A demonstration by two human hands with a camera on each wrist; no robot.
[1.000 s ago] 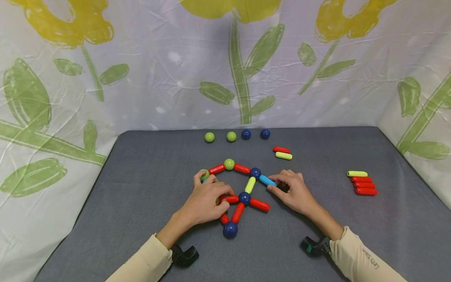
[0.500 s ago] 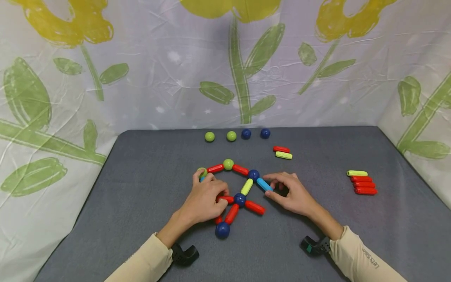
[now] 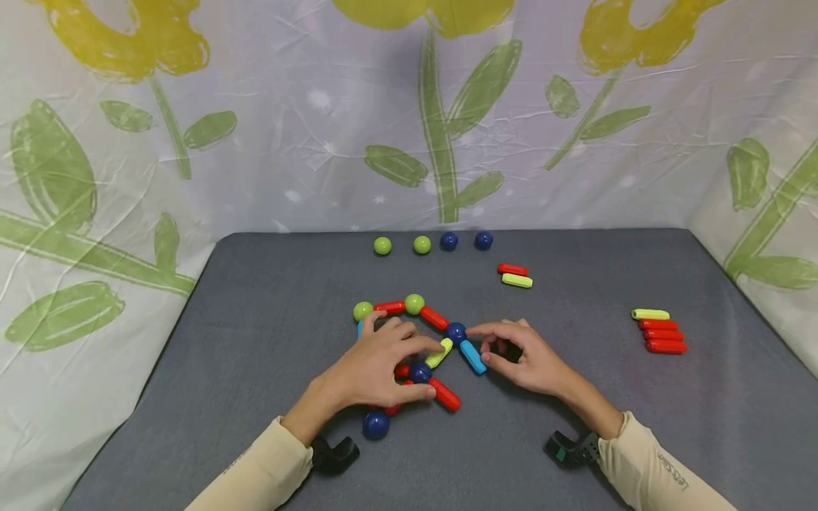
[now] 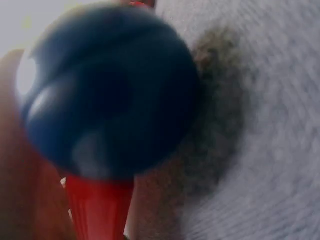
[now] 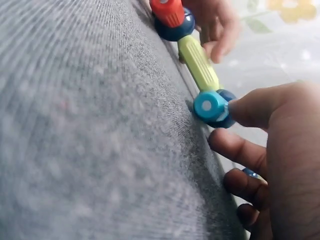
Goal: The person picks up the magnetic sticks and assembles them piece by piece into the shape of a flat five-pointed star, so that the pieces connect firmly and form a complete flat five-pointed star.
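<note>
1. Head view: left hand (image 3: 383,360) spreads thumb and index wider than half a second ago, index at a yellow-green ribbed plastic rod (image 3: 439,354), thumb by a red plastic rod (image 3: 446,395).
2. Between the hands, a light-blue plastic rod (image 3: 473,357) slants from a glossy dark-blue ball (image 3: 456,333) toward the near right, steeper than before.
3. Right hand (image 3: 535,360), the nearer, lies just right of it, thumb alongside, fingers apart, no pinch visible.
</note>
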